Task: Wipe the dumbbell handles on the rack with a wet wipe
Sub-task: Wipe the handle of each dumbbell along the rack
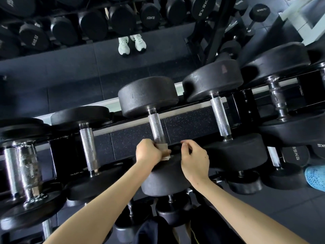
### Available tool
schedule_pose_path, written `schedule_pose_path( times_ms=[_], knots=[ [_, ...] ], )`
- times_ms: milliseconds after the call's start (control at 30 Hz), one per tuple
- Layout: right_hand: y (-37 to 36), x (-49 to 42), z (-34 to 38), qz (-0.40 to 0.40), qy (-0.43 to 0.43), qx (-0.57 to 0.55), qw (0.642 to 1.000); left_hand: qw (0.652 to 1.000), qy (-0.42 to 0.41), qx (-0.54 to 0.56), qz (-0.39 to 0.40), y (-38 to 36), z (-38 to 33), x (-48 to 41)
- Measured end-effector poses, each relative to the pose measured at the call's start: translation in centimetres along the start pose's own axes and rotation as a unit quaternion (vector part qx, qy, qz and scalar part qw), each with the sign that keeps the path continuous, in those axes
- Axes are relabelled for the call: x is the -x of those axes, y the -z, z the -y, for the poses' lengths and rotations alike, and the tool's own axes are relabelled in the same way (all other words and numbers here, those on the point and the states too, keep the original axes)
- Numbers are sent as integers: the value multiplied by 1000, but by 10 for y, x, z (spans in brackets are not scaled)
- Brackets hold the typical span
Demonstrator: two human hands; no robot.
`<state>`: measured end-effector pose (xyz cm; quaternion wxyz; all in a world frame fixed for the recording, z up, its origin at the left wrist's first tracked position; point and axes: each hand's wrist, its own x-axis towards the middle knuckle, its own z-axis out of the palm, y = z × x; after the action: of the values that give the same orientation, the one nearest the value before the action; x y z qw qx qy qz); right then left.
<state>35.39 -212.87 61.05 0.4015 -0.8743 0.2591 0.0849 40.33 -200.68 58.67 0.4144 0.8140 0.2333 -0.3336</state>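
A black dumbbell lies on the rack (184, 103) straight ahead, its knurled steel handle (155, 126) running toward me. My left hand (148, 151) grips the near end of that handle with a pale wet wipe (162, 147) wrapped under its fingers. Just to the right, my right hand (194, 160) hovers over the dumbbell's near black head (167, 180), fingers loosely curled and holding nothing. More dumbbells sit alongside: one handle (88, 148) to the left, another handle (220, 118) to the right.
Heavier dumbbells with chrome handles (22, 169) fill the rack's far left and right ends. A lower tier of dumbbells (244, 184) sits beneath. A mirror behind the rack reflects white shoes (131, 44) and more weights. A blue mesh object (315, 176) lies at right.
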Motion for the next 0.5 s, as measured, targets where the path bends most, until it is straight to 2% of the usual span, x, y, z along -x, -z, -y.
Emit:
schedule_pose_path(
  times_ms=[67, 133, 200, 300, 400, 500],
  knots=[
    [-1, 0, -1, -1, -7, -2, 1000, 988, 36, 146, 16, 2, 3, -1],
    [-1, 0, -3, 2, -13, -12, 1000, 947, 73, 308, 51, 6, 6, -1],
    [0, 1, -2, 3, -14, -20, 1000, 930, 59, 355, 69, 8, 8, -4],
    [1, 1, 0, 9, -15, -26, 1000, 910, -4, 407, 77, 10, 9, -12],
    [1, 1, -1, 16, -22, -28, 999, 897, -63, 418, 126, 12, 11, -20],
    [0, -1, -3, 10, -18, -17, 1000, 865, -30, 491, 96, 13, 5, -31]
  ],
)
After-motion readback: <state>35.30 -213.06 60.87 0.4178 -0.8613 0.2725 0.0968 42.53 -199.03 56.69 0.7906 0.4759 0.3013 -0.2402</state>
